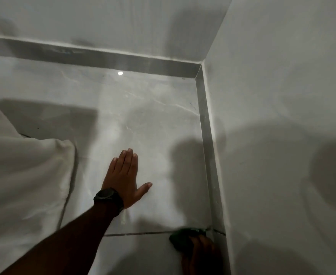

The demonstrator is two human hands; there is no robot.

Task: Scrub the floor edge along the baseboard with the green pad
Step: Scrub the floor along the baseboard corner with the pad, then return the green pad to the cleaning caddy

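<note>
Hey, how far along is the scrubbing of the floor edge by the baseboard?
Nothing clearly looks finished; the dim light hides any cleaned streak. In hand: the right hand presses the green pad against the floor beside the right baseboard, near a grout line, while the left hand rests flat on the floor tile. Left: the edge running ahead to the corner and along the far baseboard.

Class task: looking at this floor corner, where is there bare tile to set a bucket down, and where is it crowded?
Bare tile lies ahead of the left hand, bordered by the far baseboard and the right baseboard. More bare tile sits below the grout line, between the two arms. It is crowded at left, where white cloth covers the floor, and at the right edge where the right hand presses the green pad.
</note>
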